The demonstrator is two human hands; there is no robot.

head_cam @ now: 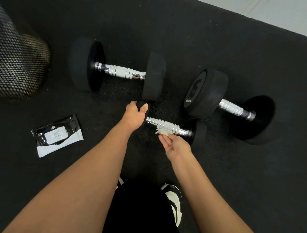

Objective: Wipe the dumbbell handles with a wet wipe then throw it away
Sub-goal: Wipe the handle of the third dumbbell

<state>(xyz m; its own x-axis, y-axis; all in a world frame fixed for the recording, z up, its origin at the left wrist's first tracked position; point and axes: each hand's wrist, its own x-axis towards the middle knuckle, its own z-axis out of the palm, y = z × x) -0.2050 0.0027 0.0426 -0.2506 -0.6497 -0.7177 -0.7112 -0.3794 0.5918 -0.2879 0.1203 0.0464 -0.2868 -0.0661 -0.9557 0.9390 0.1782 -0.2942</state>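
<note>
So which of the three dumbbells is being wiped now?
The smallest dumbbell, nearest the person: the right hand presses the wet wipe on its handle; the left hand grips its end.

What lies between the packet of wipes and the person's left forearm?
In the head view, only bare black floor mat lies between the wipes packet and the left forearm.

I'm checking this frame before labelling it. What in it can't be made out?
All in the head view:
- Near dumbbell's left weight: hidden by the left hand.
- Wipe: mostly covered by the right hand.
- Wipe pack label: too small.
- Mesh bin: blurred, cut off by the left edge.
</note>
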